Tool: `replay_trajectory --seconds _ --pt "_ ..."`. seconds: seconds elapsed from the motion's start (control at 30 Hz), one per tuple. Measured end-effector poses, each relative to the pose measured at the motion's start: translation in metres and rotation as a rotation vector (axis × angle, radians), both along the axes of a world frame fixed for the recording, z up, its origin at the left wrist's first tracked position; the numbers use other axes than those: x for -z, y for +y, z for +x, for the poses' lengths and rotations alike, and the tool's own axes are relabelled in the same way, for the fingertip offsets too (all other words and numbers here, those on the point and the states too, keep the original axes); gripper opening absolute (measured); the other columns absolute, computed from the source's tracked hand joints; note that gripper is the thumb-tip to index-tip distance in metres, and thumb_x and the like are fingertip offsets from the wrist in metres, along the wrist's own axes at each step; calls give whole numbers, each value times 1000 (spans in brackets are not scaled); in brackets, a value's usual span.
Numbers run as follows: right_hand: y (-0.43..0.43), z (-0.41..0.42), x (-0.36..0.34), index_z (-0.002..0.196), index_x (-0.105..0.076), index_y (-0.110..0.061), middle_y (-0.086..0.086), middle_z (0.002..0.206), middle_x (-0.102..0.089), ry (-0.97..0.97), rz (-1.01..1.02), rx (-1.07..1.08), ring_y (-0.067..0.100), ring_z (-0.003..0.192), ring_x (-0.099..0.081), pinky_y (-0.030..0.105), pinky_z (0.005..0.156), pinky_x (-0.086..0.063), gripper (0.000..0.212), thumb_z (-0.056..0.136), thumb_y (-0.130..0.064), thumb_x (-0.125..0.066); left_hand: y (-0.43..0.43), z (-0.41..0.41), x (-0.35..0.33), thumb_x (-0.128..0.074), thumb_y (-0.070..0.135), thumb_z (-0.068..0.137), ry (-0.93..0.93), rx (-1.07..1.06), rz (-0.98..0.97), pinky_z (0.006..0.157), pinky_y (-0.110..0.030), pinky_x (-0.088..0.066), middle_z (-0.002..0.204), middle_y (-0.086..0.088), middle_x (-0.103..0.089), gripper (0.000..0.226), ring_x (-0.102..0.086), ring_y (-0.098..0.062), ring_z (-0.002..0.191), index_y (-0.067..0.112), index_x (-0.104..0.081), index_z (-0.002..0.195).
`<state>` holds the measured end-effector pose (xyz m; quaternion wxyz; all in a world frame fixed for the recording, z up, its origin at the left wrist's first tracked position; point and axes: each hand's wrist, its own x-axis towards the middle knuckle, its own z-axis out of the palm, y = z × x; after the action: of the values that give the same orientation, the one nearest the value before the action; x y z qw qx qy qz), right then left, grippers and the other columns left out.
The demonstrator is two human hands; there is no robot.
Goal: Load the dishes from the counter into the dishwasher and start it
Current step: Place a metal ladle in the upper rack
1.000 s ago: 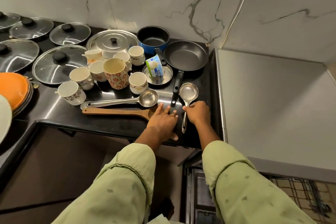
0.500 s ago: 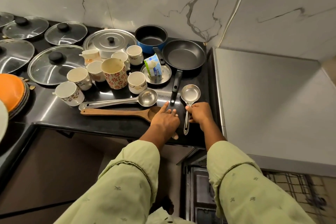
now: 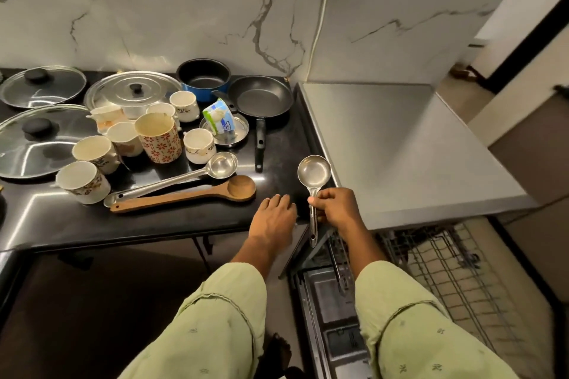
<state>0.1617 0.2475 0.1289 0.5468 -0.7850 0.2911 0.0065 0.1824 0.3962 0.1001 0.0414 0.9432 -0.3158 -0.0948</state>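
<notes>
Shifted right to the edge of the tabletop [image 3: 154, 223], the ladle [image 3: 314, 174] is gripped by its handle in the right hand [image 3: 337, 208]; the left hand [image 3: 274, 218] rests relaxed, holding nothing.

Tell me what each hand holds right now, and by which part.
The right hand grips the small steel ladle by the middle of its handle, bowl pointing away. The left hand holds nothing; it is at the counter edge.
</notes>
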Motion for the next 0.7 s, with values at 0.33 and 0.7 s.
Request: replay_trajectory --seconds 0.33,0.7 --pt "20 -112 7 81 -64 -4 10 75 -68 -67 186 162 24 69 -68 35 64 -59 18 75 7 -78 20 -87 13 -51 20 95 75 65 -62 123 -42 -15 155 -11 -34 46 -25 -28 147 15 -50 140" --pt "-14 -247 13 82 -64 -3 10 79 -67 -84 238 347 19 72 -66 23 60 -57 13 81 8 -71 -24 -197 25 -43 22 101 105 217 -5 124 -44 -3 164 -10 -16 59 -6 -28 153 13 -22 156"
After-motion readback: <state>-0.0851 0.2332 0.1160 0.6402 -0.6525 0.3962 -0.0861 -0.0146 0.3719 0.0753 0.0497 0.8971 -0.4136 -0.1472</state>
